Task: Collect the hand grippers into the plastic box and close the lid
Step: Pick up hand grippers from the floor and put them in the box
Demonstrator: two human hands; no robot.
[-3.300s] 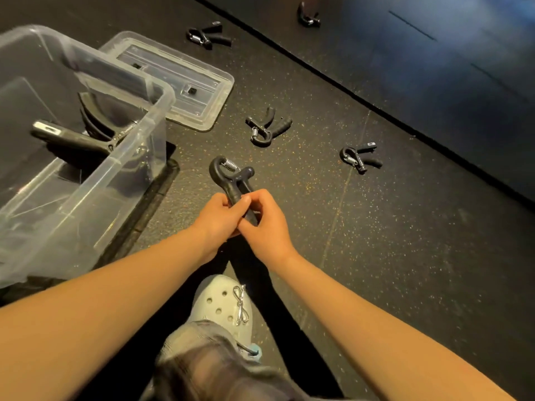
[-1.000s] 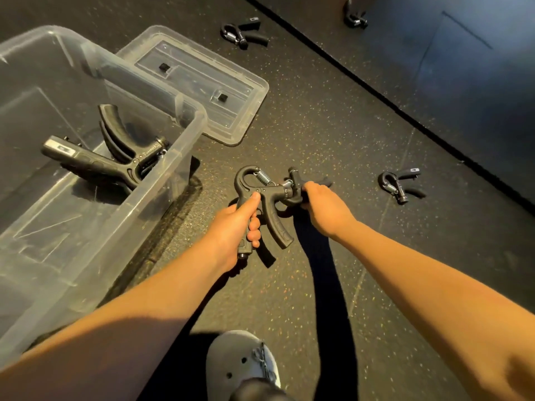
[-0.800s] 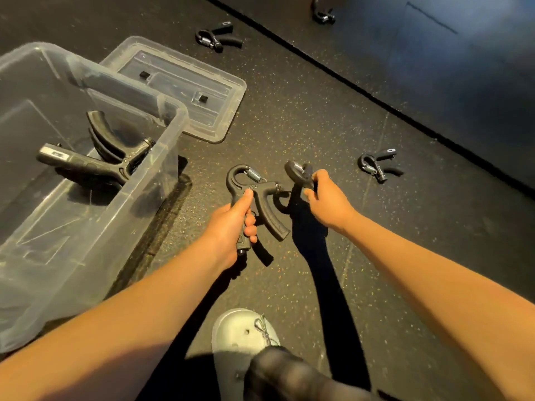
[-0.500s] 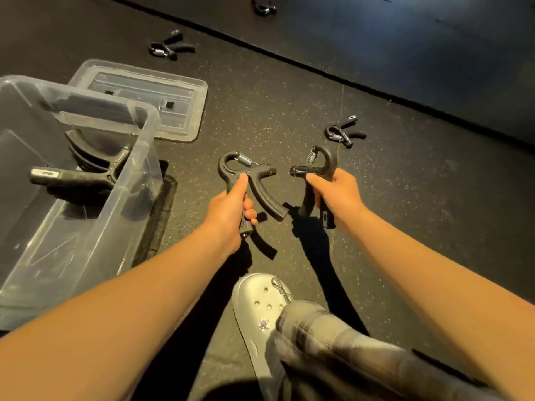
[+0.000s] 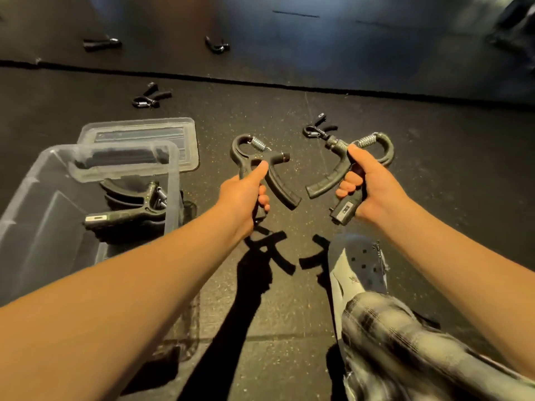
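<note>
My left hand (image 5: 246,195) grips one handle of a black hand gripper (image 5: 278,186), held upright above the floor. In my right hand (image 5: 373,189) is a second black hand gripper (image 5: 324,183), its spring at the top. The clear plastic box (image 5: 43,204) stands open at the left with hand grippers (image 5: 130,209) lying inside. Its clear lid (image 5: 188,140) lies flat on the floor just behind the box. More hand grippers lie loose on the floor: one (image 5: 318,128) behind my right hand, one (image 5: 150,96) beyond the lid, two further back (image 5: 101,43) (image 5: 217,46).
The floor is dark speckled rubber matting, with a seam (image 5: 260,82) running across the back. My grey perforated clog (image 5: 359,267) and plaid trouser leg (image 5: 419,348) fill the lower right.
My right hand has picked a second hand gripper up off the floor and raised it. Both hands have moved apart, each holding one. The view has swung, so the box sits lower left.
</note>
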